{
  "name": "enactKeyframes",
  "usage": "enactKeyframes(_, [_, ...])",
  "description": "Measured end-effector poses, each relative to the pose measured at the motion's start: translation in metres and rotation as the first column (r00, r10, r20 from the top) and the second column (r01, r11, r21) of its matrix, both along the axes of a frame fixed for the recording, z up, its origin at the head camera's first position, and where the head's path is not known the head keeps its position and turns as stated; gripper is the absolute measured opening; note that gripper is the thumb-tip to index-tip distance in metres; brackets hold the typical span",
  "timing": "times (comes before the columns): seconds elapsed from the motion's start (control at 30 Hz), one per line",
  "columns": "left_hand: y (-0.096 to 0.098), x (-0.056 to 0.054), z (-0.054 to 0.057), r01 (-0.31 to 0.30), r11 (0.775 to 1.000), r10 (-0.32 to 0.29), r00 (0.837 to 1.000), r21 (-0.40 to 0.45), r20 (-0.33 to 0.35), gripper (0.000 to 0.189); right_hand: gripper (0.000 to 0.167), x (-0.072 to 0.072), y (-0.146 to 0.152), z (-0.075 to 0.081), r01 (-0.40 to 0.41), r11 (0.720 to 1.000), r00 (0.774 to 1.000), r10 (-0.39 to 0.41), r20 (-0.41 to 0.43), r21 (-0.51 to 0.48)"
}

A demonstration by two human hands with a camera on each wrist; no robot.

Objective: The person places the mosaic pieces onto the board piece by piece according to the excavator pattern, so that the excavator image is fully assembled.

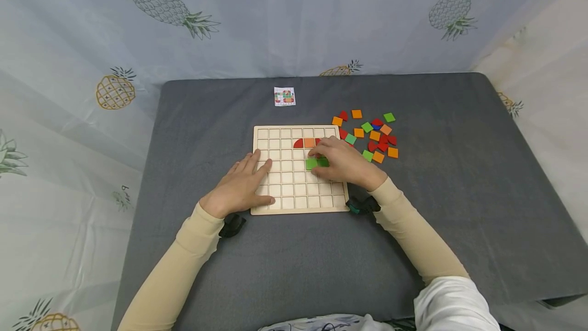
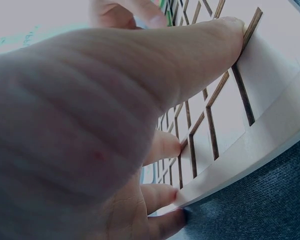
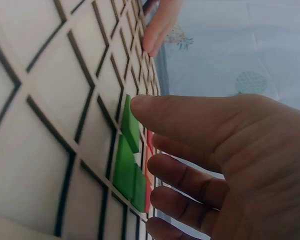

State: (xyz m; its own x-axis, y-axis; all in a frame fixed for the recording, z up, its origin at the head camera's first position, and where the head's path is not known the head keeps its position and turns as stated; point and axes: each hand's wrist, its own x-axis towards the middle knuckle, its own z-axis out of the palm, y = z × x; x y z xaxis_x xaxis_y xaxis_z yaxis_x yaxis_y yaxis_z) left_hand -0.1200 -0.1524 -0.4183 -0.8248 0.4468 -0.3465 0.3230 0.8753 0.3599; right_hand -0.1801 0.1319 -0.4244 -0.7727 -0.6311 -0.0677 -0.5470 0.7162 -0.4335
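A light wooden grid board (image 1: 286, 203) lies on the table. My left hand (image 1: 239, 188) rests on its left side with fingers spread, thumb on the lower cells. Over the board's right half, my right hand (image 1: 344, 162) pinches a green square tile (image 1: 311, 164) between thumb and index finger. Beside that tile are other green tiles (image 3: 123, 167), partly covered by the hand in the head view. In a row farther up sit a red quarter-round tile (image 1: 298, 143), an orange square tile (image 1: 309, 142) and another red tile, mostly hidden by the fingers.
Loose red, green, orange and blue tiles (image 1: 374, 136) are scattered right of the board. Behind it lies a small pattern card (image 1: 285, 97) with coloured shapes. The dark grey table (image 1: 294, 254) meets a pineapple-print curtain (image 1: 294, 24) at the back.
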Motion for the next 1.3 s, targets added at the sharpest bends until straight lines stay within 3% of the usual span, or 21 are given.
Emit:
enactKeyframes(0.17, [0.0, 0.0, 0.0, 0.0, 1.0, 0.0, 1.0, -0.002, 0.001, 0.094, 0.039, -0.002, 0.013, 0.012, 0.052, 0.998, 0.998, -0.051, 0.024, -0.046])
enactKeyframes(0.43, [0.0, 0.0, 0.0, 0.008, 1.0, -0.008, 1.0, -0.003, -0.002, 0.093, 0.035, -0.004, 0.054, 0.026, 0.195, 0.978, 0.98, -0.196, -0.016, -0.071])
enactKeyframes(0.77, [0.0, 0.0, 0.0, 0.015, 1.0, -0.015, 1.0, -0.001, -0.006, 0.093, 0.039, -0.002, 0.096, 0.021, 0.376, 0.926, 0.925, -0.377, 0.045, 0.025])
enactKeyframes(0.93, [0.0, 0.0, 0.0, 0.008, 1.0, -0.008, 1.0, -0.003, 0.004, 0.093, 0.041, -0.002, 0.105, 0.018, 0.365, 0.928, 0.928, -0.369, 0.055, 0.07])
enactKeyframes(1.17, [0.0, 0.0, 0.001, 0.007, 1.0, -0.007, 1.0, 0.002, 0.004, 0.093, 0.036, -0.003, 0.108, 0.01, 0.29, 0.954, 0.953, -0.295, 0.07, 0.079])
enactKeyframes(1.3, [0.0, 0.0, 0.001, 0.008, 1.0, -0.008, 1.0, 0.0, 0.003, 0.093, 0.035, -0.001, 0.107, 0.006, 0.29, 0.949, 0.953, -0.298, 0.051, 0.125])
